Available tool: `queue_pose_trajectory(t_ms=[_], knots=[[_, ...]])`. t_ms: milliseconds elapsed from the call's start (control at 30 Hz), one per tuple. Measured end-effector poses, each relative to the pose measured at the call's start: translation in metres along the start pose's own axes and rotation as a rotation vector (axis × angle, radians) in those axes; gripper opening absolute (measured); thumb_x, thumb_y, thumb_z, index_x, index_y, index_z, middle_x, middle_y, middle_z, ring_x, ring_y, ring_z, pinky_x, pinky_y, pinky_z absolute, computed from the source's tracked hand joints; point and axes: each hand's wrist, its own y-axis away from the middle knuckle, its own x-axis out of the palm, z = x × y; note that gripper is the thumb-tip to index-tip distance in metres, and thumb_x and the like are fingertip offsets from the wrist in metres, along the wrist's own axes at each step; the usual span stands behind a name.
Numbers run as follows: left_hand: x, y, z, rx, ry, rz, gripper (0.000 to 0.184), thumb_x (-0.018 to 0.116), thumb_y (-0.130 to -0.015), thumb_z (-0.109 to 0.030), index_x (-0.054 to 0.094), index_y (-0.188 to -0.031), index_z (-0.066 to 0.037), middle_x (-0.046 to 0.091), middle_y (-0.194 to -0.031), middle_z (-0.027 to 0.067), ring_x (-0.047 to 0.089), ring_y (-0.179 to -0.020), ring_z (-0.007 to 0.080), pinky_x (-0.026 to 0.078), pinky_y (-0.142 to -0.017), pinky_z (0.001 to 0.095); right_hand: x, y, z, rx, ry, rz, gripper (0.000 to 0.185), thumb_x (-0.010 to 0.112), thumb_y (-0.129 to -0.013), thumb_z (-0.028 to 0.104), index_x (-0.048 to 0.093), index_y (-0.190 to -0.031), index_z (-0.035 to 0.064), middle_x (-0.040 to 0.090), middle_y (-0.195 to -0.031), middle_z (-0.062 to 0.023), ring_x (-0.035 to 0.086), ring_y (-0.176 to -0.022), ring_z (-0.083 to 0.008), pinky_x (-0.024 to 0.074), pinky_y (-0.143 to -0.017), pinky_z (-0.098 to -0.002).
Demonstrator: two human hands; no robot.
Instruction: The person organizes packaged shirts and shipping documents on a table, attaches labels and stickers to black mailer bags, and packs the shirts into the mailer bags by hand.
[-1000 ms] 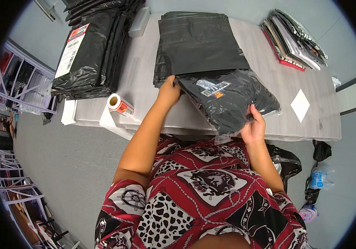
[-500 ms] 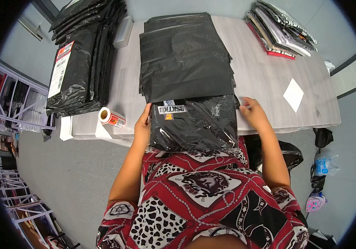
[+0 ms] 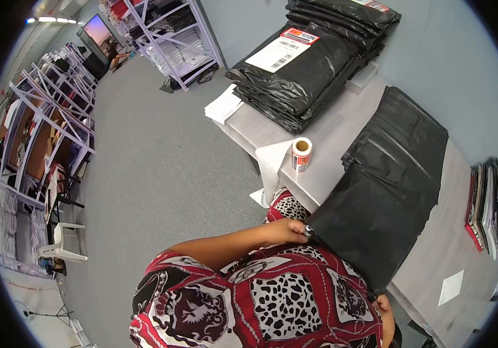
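Observation:
A pile of black plastic mailing bags (image 3: 400, 174) lies on the table, its near end reaching over the edge to my body. My left hand (image 3: 291, 231) pinches the bag's near left corner, where a bit of shiny plastic shows at the fingers. At the near right corner my right hand (image 3: 383, 304) has its fingers curled against the black plastic; my clothing and the frame's lower part hide much of it. The clear-wrapped black garment seen earlier is out of sight.
Packed black parcels (image 3: 301, 75) with shipping labels are stacked on the table's (image 3: 333, 127) far left. A label roll (image 3: 301, 155) stands near the edge. Folded garments (image 3: 489, 209) and a white card (image 3: 451, 287) lie right. Shelving (image 3: 173, 40) and a white stool (image 3: 63, 240) stand beyond.
My view has swung left and tilted. The near end of the black bag now reaches my body, and the wrapped garment has gone from sight. My left hand has closed on the bag's corner.

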Motion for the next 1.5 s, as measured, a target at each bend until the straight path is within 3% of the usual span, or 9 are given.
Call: queue_pose_trajectory(t_ms=[267,567,800,833,900,1033,1267,1367,1500], knots=[[0.028,0.001,-0.204,0.714,0.234,0.191,0.007,0.058,-0.08,-0.008,0.054,-0.085,-0.006,0.057,-0.084,0.0019,0.055,-0.076,0.0109,0.045,-0.07,0.026,-0.143,0.028,0.089,-1.031,-0.722,-0.196,0.054,0.048,-0.085,0.021,0.028,-0.129,-0.0033,0.038,-0.128,-0.0172,0.038,-0.117,-0.0268,0.0255,-0.101,-0.039],[0.057,-0.116,-0.348,0.945,0.237,-0.057,0.006,0.054,-0.077,-0.009,0.048,-0.075,-0.008,0.055,-0.074,0.005,0.055,-0.068,0.018,0.041,-0.068,0.033,-0.163,-0.063,0.336,-0.84,-0.605,-0.463,0.05,0.05,-0.083,0.028,0.04,-0.121,-0.0031,0.042,-0.126,-0.0157,0.03,-0.122,-0.0333,0.0191,-0.101,-0.0437],[0.069,-0.114,-0.377,1.076,0.162,0.013,0.009,0.048,-0.082,-0.017,0.048,-0.08,-0.008,0.048,-0.082,0.0035,0.046,-0.082,0.0151,0.034,-0.08,0.0323,-0.189,-0.07,0.346,-1.204,-0.485,-0.055,0.028,0.052,-0.079,0.015,0.053,-0.098,-0.0058,0.057,-0.101,-0.0151,0.049,-0.101,-0.0284,0.0352,-0.088,-0.0405],[0.07,-0.124,-0.361,1.161,0.28,-0.085,0.007,0.054,-0.074,-0.009,0.048,-0.073,-0.009,0.052,-0.07,0.0038,0.053,-0.064,0.0159,0.042,-0.059,0.0301,-0.195,-0.071,0.33,-1.206,-0.525,0.113,0.035,0.049,-0.081,0.015,0.043,-0.108,-0.0069,0.044,-0.113,-0.0169,0.038,-0.11,-0.0285,0.0289,-0.094,-0.0394],[0.056,-0.12,-0.311,1.024,0.279,0.007,0.007,0.055,-0.075,-0.011,0.048,-0.077,-0.01,0.053,-0.076,0.0026,0.053,-0.068,0.0145,0.042,-0.059,0.0304,-0.217,-0.084,0.269,-1.196,-0.603,0.454,0.054,0.044,-0.086,0.015,0.022,-0.129,-0.0091,0.016,-0.138,-0.0205,0.017,-0.129,-0.0286,0.0163,-0.107,-0.0372],[0.027,-0.128,-0.18,0.507,0.335,0.001,0.009,0.054,-0.083,-0.018,0.047,-0.084,-0.013,0.053,-0.082,-0.0009,0.055,-0.076,0.0112,0.047,-0.061,0.0256,-0.212,-0.104,0.105,-0.577,-0.796,-0.593,0.022,0.052,-0.08,0.014,0.057,-0.098,0.0009,0.06,-0.099,-0.0086,0.057,-0.09,-0.0194,0.0442,-0.083,-0.0321],[0.028,-0.11,-0.053,-0.035,0.209,-0.141,0.015,0.055,-0.084,-0.018,0.049,-0.094,-0.009,0.057,-0.088,0.0032,0.06,-0.073,0.016,0.048,-0.062,0.0282,-0.145,-0.096,0.002,0.196,-0.157,-0.598,0.002,0.047,-0.075,0.012,0.048,-0.076,0.0124,0.048,-0.078,0.002,0.045,-0.074,-0.009,0.038,-0.065,-0.0239],[0.026,-0.102,-0.03,-0.075,0.148,-0.202,0.013,0.057,-0.083,-0.018,0.051,-0.09,-0.008,0.057,-0.083,0.0024,0.06,-0.073,0.0151,0.048,-0.062,0.0255,-0.09,-0.103,0.016,-0.305,0.412,-1.077,0.036,0.048,-0.074,-0.001,0.049,-0.109,0.0029,0.049,-0.105,-0.0101,0.049,-0.098,-0.0206,0.0405,-0.082,-0.0306],[0.023,-0.092,-0.027,-0.125,0.041,-0.209,0.01,0.055,-0.084,-0.015,0.055,-0.087,-0.006,0.058,-0.08,0.0019,0.058,-0.075,0.0108,0.043,-0.063,0.0199,0.019,-0.127,0.111,-0.621,0.481,-0.702,0.023,0.055,-0.071,0.002,0.058,-0.093,0.0069,0.054,-0.095,-0.0129,0.051,-0.091,-0.0291,0.0393,-0.083,-0.0357]])
